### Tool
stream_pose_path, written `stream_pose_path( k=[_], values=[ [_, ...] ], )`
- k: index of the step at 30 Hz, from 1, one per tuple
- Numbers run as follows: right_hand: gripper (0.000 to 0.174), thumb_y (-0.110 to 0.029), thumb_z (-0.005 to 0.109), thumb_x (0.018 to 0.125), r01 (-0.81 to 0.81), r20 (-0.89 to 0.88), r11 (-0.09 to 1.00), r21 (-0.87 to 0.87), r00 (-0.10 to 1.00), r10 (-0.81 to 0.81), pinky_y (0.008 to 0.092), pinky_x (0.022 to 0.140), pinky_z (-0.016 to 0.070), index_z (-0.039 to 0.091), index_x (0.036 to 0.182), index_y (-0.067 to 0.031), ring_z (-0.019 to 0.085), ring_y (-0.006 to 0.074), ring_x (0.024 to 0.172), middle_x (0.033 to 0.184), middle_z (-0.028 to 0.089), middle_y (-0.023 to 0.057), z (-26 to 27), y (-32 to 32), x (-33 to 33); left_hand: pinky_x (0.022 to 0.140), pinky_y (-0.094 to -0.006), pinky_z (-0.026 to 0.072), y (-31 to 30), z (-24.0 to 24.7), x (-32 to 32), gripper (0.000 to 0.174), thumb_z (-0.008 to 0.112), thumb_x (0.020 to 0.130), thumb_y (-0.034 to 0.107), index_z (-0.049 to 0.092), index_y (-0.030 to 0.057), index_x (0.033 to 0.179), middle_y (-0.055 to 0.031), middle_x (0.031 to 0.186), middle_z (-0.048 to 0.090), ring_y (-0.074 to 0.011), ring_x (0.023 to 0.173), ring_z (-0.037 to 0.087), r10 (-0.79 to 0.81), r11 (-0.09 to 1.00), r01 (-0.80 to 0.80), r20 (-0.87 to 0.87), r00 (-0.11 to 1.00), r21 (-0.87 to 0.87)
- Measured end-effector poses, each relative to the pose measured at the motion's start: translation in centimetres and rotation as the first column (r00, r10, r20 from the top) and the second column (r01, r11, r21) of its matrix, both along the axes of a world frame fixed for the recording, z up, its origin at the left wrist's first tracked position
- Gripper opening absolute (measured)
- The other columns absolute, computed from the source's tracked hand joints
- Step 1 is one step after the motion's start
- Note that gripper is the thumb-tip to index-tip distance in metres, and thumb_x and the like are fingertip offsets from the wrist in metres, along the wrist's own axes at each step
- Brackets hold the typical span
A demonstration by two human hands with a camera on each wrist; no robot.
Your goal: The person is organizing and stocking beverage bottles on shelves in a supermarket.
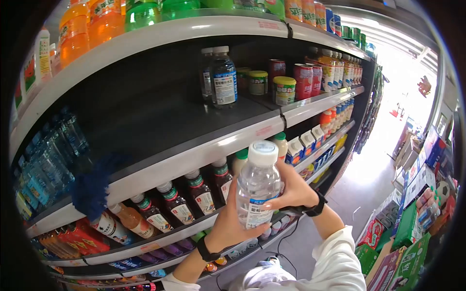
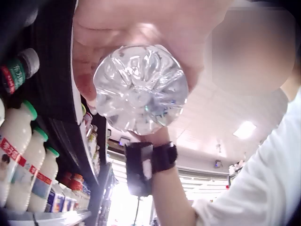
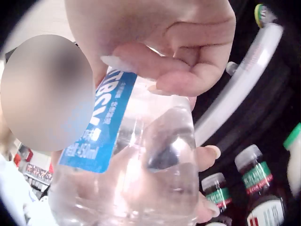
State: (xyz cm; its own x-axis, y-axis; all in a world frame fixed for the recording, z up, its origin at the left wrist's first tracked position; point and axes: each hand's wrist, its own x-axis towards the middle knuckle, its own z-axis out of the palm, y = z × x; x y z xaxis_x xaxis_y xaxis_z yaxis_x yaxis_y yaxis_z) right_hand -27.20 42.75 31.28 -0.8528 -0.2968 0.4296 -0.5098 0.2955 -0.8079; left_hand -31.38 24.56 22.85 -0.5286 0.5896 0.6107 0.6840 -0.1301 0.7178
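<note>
A clear plastic bottle (image 1: 259,182) with a white cap and a blue-and-white label is held upright before the shelf, between both hands. From the left and below, my left hand (image 1: 229,224) grips its lower body. The right hand (image 1: 295,188) holds it from the right side, thumb across the front. In the left wrist view the ridged base of the bottle (image 2: 141,89) faces the camera, under the left palm (image 2: 146,21). Curled fingers of the right hand (image 3: 188,56) lie against the bottle (image 3: 136,155) above its blue label in the right wrist view.
Two similar bottles (image 1: 224,80) stand on the middle shelf (image 1: 160,131), beside small tins (image 1: 284,91) and red cans (image 1: 304,81). Below are dark bottles with green-banded necks (image 1: 177,206). A dark blue fuzzy thing (image 1: 92,186) hangs at the shelf edge. Boxes (image 1: 410,225) line the floor at right.
</note>
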Motion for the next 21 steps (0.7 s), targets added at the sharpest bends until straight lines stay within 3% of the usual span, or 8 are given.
stream_pose_path(
  k=[2, 4, 7, 12, 16, 18, 21],
  values=[
    [0.091, -0.031, 0.082, 0.061, 0.059, 0.011, 0.998, -0.018, 0.998, -0.059, 0.0315, 0.092, 0.0396, 0.033, 0.131, 0.0001, 0.052, 0.0194, 0.107, 0.118, 0.053, 0.0132, -2.1, 0.8, 0.2, 0.089, -0.0380, 0.0440, 1.1, -2.1, 0.1, 0.117, 0.078, 0.062, 0.024, -0.006, -0.0018, 0.138, -0.0263, 0.125, 0.043, -0.0345, 0.111, 0.052, -0.030, 0.999, 0.029, 0.088, 0.996, 0.018],
    [0.091, -0.033, 0.082, 0.061, 0.114, -0.018, 0.990, 0.079, 0.993, -0.112, 0.0306, 0.090, 0.0403, 0.033, 0.131, 0.0003, 0.053, 0.0199, 0.106, 0.116, 0.055, 0.0148, -3.3, 1.9, 0.3, 0.091, -0.0375, 0.0429, 2.2, -3.7, 0.0, 0.117, 0.079, 0.062, 0.023, -0.007, 0.0002, 0.139, -0.0244, 0.127, 0.042, -0.0322, 0.113, 0.050, -0.057, 0.998, 0.057, 0.090, 0.994, 0.003],
    [0.088, -0.039, 0.080, 0.062, 0.179, 0.087, 0.983, 0.037, 0.980, -0.181, 0.0316, 0.089, 0.0409, 0.036, 0.128, 0.0010, 0.054, 0.0225, 0.105, 0.110, 0.057, 0.0158, -4.9, 3.0, 1.0, 0.093, -0.0377, 0.0407, 3.6, -4.8, 0.3, 0.116, 0.079, 0.063, 0.021, -0.006, 0.0017, 0.139, -0.0215, 0.129, 0.040, -0.0289, 0.116, 0.047, -0.185, 0.983, 0.175, 0.304, 0.934, 0.061],
    [0.082, -0.044, 0.076, 0.064, 0.221, 0.126, 0.967, 0.129, 0.963, -0.237, 0.0331, 0.085, 0.0423, 0.040, 0.122, 0.0012, 0.056, 0.0269, 0.099, 0.107, 0.058, 0.0184, -6.0, 6.6, 2.1, 0.093, -0.0384, 0.0409, 7.1, -6.4, 1.5, 0.113, 0.079, 0.063, 0.017, -0.004, 0.0029, 0.139, -0.0189, 0.130, 0.037, -0.0278, 0.116, 0.046, -0.249, 0.968, 0.228, 0.391, 0.886, 0.100],
    [0.080, -0.043, 0.074, 0.067, 0.237, 0.152, 0.969, 0.074, 0.957, -0.246, 0.0359, 0.078, 0.0456, 0.039, 0.123, 0.0025, 0.059, 0.0313, 0.092, 0.102, 0.058, 0.0214, -7.6, 10.3, 3.8, 0.091, -0.0374, 0.0425, 10.4, -8.8, 3.1, 0.108, 0.078, 0.064, 0.017, 0.002, 0.0040, 0.139, -0.0162, 0.127, 0.038, -0.0245, 0.115, 0.045, -0.377, 0.926, 0.319, 0.546, 0.748, 0.203],
    [0.083, -0.052, 0.069, 0.070, 0.368, 0.074, 0.917, 0.154, 0.921, -0.382, 0.0390, 0.083, 0.0435, 0.039, 0.122, 0.0061, 0.055, 0.0399, 0.098, 0.103, 0.056, 0.0259, -10.1, 12.8, 4.7, 0.090, -0.0377, 0.0422, 12.9, -10.3, 3.3, 0.108, 0.078, 0.064, 0.017, 0.002, 0.0040, 0.139, -0.0148, 0.128, 0.035, -0.0231, 0.115, 0.044, -0.411, 0.908, 0.358, 0.639, 0.651, 0.219],
    [0.080, -0.051, 0.065, 0.074, 0.505, -0.012, 0.847, 0.165, 0.860, -0.510, 0.0403, 0.078, 0.0452, 0.037, 0.122, 0.0069, 0.057, 0.0409, 0.091, 0.098, 0.056, 0.0278, -13.3, 18.0, 8.4, 0.087, -0.0363, 0.0445, 18.7, -14.7, 4.8, 0.109, 0.079, 0.064, 0.023, 0.002, 0.0002, 0.138, -0.0186, 0.123, 0.044, -0.0271, 0.110, 0.051, -0.478, 0.861, 0.460, 0.656, 0.584, 0.217]
  ],
)
